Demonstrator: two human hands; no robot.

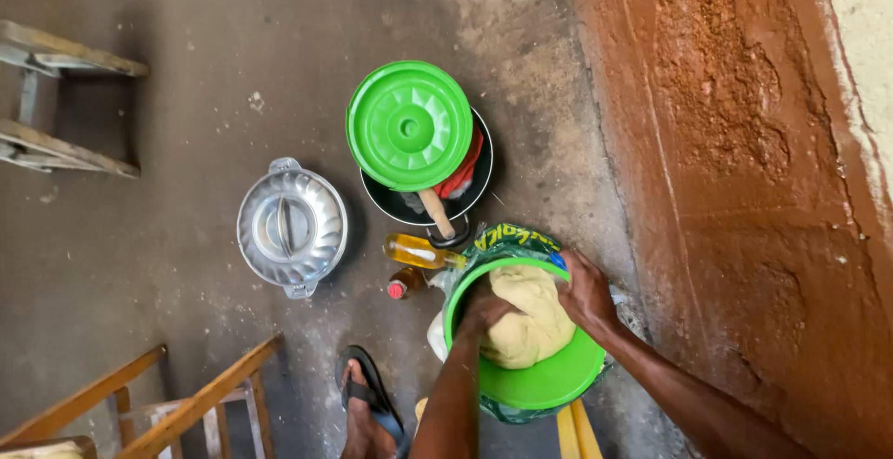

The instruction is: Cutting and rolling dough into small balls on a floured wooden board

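A green plastic bowl [549, 386] holds a large lump of pale yellow dough [530, 315]. My left hand [482, 312] presses into the dough's left side with fingers curled into it. My right hand [586, 290] rests on the bowl's far right rim, touching the dough's edge. A green plastic bag [507, 236] lies under the bowl at its far side.
A black pan [391, 203] with a green lid [409, 124], a red cloth and a wooden stick stands beyond the bowl. Two oil bottles [419, 252] lie beside it. A lidded metal pot [290, 228] sits left. Wooden frames [186, 403] stand at left, a red earth wall [735, 143] at right. My sandalled foot [367, 412] is below.
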